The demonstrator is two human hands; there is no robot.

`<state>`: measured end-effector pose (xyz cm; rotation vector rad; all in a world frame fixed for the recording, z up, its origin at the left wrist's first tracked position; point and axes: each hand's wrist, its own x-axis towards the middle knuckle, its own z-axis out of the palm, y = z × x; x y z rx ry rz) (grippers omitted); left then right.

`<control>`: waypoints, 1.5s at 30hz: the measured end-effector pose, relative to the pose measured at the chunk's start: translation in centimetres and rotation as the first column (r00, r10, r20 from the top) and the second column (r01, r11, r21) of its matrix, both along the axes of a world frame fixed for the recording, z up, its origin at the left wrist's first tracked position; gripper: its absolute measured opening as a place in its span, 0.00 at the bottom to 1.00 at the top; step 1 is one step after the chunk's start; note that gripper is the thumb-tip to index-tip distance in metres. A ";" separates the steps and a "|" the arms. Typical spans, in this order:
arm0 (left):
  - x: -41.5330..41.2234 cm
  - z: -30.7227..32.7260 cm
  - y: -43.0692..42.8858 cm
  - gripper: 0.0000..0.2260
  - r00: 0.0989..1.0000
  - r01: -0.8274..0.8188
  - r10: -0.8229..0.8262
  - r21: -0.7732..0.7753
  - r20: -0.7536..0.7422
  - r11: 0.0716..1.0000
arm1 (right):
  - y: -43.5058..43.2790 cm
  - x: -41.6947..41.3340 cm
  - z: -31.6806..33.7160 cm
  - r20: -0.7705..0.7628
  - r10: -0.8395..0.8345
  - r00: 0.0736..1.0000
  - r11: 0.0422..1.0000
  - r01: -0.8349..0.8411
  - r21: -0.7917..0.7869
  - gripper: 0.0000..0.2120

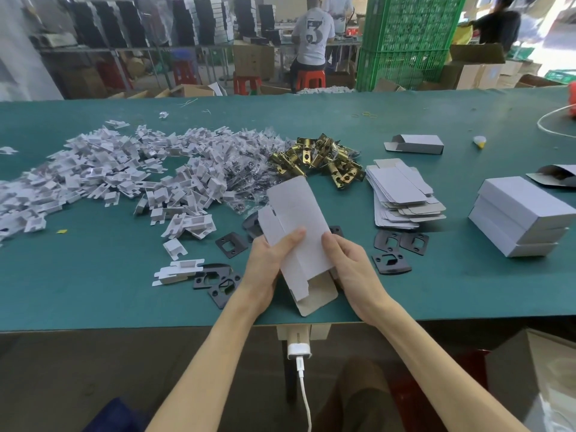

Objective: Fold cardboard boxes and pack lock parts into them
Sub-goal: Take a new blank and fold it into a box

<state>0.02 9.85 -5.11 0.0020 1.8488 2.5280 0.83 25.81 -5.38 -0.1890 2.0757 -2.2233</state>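
The green table (93,291) carries a sprawl of white card inserts (124,169) at ten o'clock, brass latches (321,160) at twelve, flat box blanks (402,198) at two, stacked closed boxes (520,216) at three and black plates (392,247) near the middle.

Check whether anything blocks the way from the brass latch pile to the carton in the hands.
Nothing visible does. The left hand and right hand both grip the unfolded carton, and the brass latches lie just beyond its far end. Black strike plates lie flat on the table beside it.
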 end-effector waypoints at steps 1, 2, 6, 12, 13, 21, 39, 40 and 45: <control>0.0 0.0 0.1 0.16 1.000 -0.004 0.004 -0.014 -0.005 1.000 | 0.0 0.0 0.1 -0.004 0.004 1.000 1.000 -0.004 -0.003 0.19; 0.0 0.0 0.1 0.18 1.000 -0.008 0.007 -0.025 -0.006 1.000 | 0.0 0.1 0.1 0.005 0.001 1.000 1.000 -0.001 -0.025 0.19; -0.1 0.0 0.3 0.20 1.000 -0.011 0.011 -0.020 0.012 1.000 | 0.2 0.1 0.3 0.063 -0.073 0.995 0.988 0.080 -0.132 0.16; -0.5 -0.5 0.0 0.11 0.998 -0.059 0.060 -0.092 0.009 0.994 | 0.2 0.2 0.1 0.045 -0.106 0.993 0.987 0.111 -0.118 0.14; -0.5 -0.6 -0.1 0.11 0.998 -0.061 0.062 -0.096 0.011 0.994 | 0.2 0.2 0.2 0.041 -0.099 0.994 0.988 0.103 -0.119 0.15; -0.2 -0.6 0.3 0.11 0.998 -0.062 0.060 -0.124 -0.015 0.990 | 0.0 0.0 0.0 -0.002 -0.153 0.988 0.988 0.153 -0.025 0.16; -0.6 -0.9 0.3 0.12 0.993 -0.117 0.115 -0.129 -0.019 0.985 | -0.4 0.3 0.3 -0.073 -0.148 0.986 0.984 0.154 0.091 0.19; -0.6 -1.0 0.3 0.12 0.994 -0.112 0.110 -0.128 -0.020 0.985 | -0.4 0.3 0.3 -0.073 -0.153 0.986 0.983 0.159 0.094 0.19; -0.4 -0.9 0.3 0.12 0.993 -0.117 0.113 -0.117 -0.038 0.986 | -0.4 0.3 0.3 -0.075 -0.141 0.987 0.985 0.147 0.094 0.22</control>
